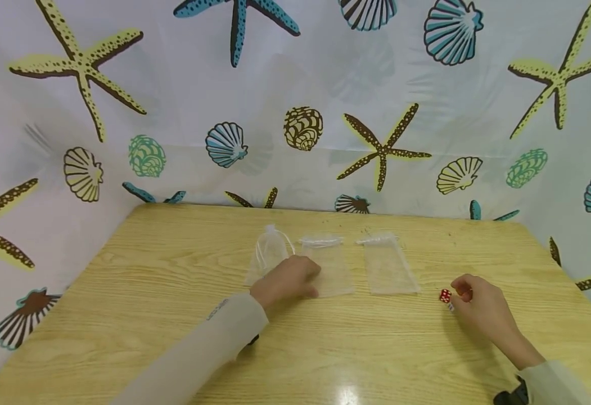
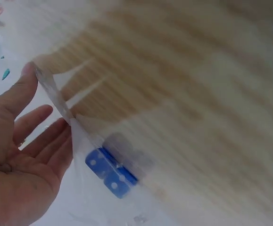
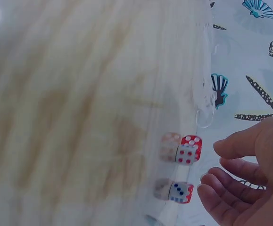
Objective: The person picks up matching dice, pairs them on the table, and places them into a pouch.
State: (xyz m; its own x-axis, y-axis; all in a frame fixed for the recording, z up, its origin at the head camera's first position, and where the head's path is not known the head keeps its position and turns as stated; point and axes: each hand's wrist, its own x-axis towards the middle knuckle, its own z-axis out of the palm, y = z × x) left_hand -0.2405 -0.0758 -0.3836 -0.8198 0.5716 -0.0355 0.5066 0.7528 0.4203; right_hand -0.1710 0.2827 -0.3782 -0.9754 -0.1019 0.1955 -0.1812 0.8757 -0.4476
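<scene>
My left hand (image 1: 287, 278) is low over the table, between a sheer drawstring bag (image 1: 269, 252) and a flat middle bag (image 1: 333, 273). In the left wrist view its fingers (image 2: 37, 136) are apart, with the thumb tip at the edge of clear, thin material. Close beside them lie two blue dice (image 2: 107, 172), hidden in the head view. My right hand (image 1: 482, 312) hovers at a red die (image 1: 445, 296) and a white die (image 1: 451, 306). The right wrist view shows its bent fingers spaced from several red and white dice (image 3: 187, 154), holding nothing.
A third sheer bag (image 1: 391, 267) lies flat to the right of the middle one. Under everything is a light wooden table (image 1: 174, 253). A white cloth (image 1: 275, 84) printed with starfish and shells rises behind it and along both sides.
</scene>
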